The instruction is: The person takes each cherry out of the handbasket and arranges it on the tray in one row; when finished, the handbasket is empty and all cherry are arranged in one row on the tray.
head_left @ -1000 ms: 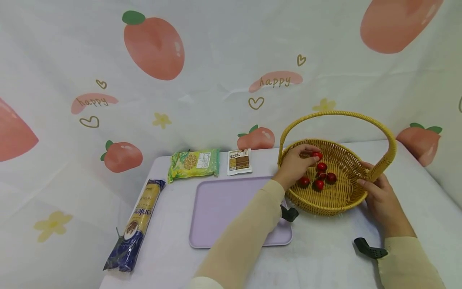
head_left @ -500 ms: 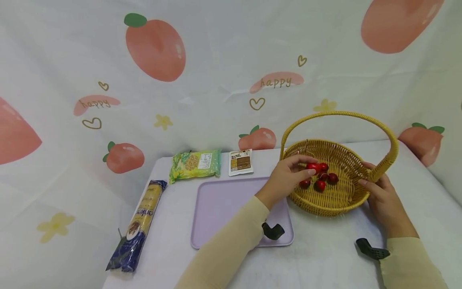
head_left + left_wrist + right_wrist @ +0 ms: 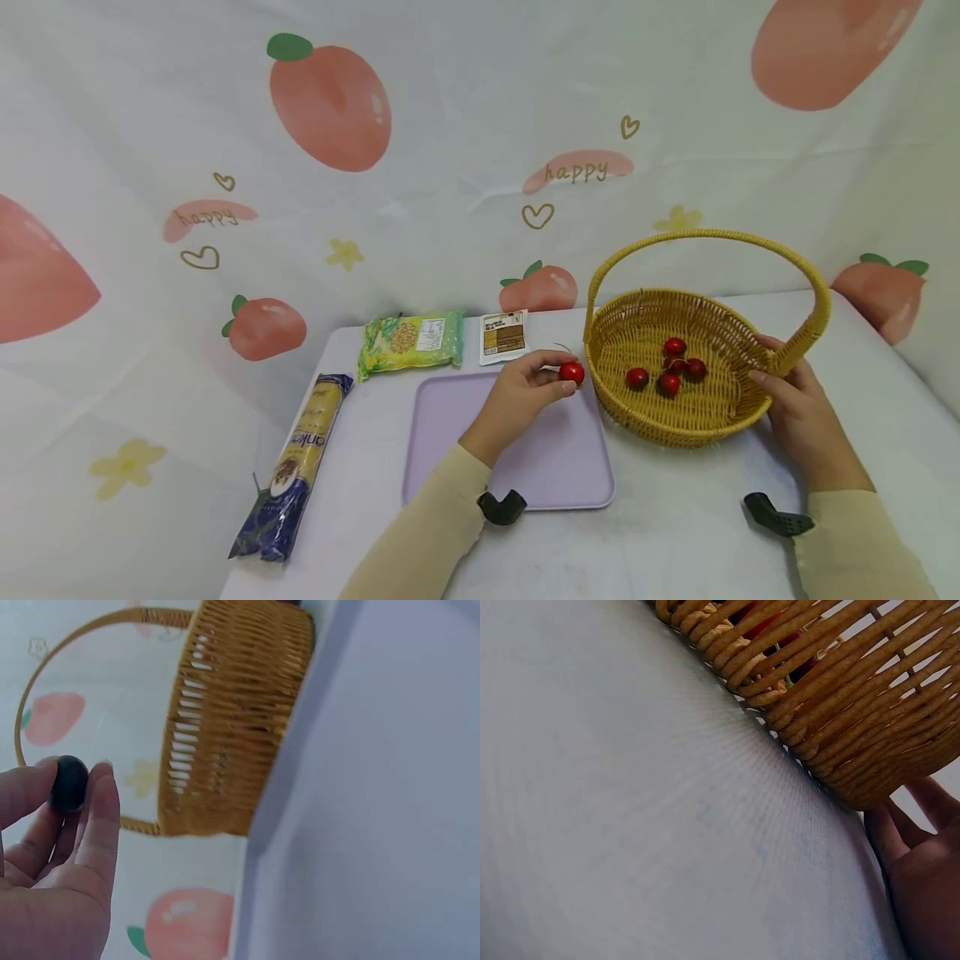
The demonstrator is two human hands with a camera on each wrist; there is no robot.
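My left hand (image 3: pixel 522 400) pinches a red cherry (image 3: pixel 572 372) between thumb and fingertips, above the back right part of the lilac tray (image 3: pixel 465 442). A thin stem shows above the fruit. In the left wrist view the same cherry (image 3: pixel 69 784) looks dark, with the wicker basket (image 3: pixel 232 727) beyond it. On the right, my right hand (image 3: pixel 798 417) grips the rim of the yellow wicker basket (image 3: pixel 678 429) near the foot of its handle, thumb inside. Several red cherries (image 3: pixel 670 383) lie together on the basket's floor. The right wrist view shows the fingers (image 3: pixel 930 802) against the basket's outer wall.
A green and yellow bag (image 3: pixel 411 342) and a small brown and white packet (image 3: pixel 503 337) lie behind the tray. Along the table's left side lies a long blue and gold pack (image 3: pixel 300 458). A patterned cloth (image 3: pixel 450 167) hangs behind the white table.
My left hand has lifted a cherry out of the basket and carried it left, over the tray. The right hand keeps its place on the basket rim.
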